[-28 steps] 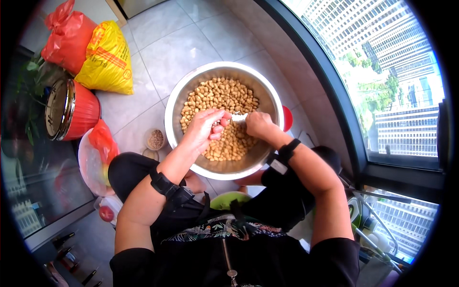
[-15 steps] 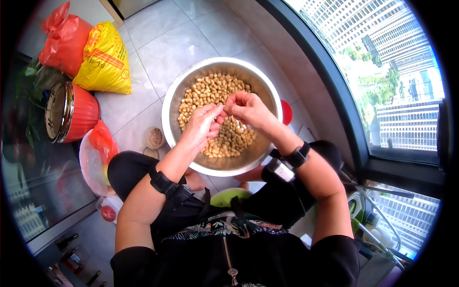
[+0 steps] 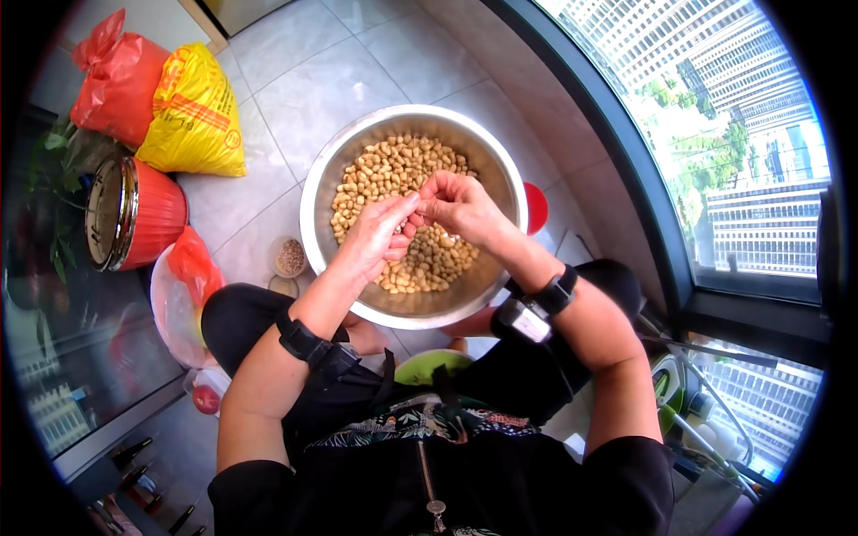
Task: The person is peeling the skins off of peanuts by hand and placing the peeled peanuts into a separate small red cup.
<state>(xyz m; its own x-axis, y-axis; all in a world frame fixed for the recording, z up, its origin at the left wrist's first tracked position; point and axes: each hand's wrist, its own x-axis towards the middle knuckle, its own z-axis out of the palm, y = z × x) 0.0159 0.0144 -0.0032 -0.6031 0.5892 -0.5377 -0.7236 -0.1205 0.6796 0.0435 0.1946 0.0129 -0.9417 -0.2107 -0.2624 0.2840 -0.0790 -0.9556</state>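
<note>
A wide steel basin [image 3: 319, 192] holds many unshelled peanuts [image 3: 375, 170]. Over its middle my left hand [image 3: 380, 237] and my right hand [image 3: 460, 207] meet, thumbs and fingers pinched together at the tips. Whatever sits between the fingertips is too small and too covered to make out. The left hand's other fingers curl inward, while those of the right bend over the pinch. Both hands hover above the peanuts, hiding some of them.
A small cup of brownish bits [image 3: 290, 257] stands left of the basin. Farther left are a red pot [image 3: 161, 210], a yellow bag [image 3: 192, 116] and a red bag [image 3: 121, 85]. A red round thing [image 3: 535, 208] shows behind the basin's right rim. A window [image 3: 715, 152] lies right.
Almost nothing differs. My hands stay pinched together over the basin, with only a slight shift of the fingers.
</note>
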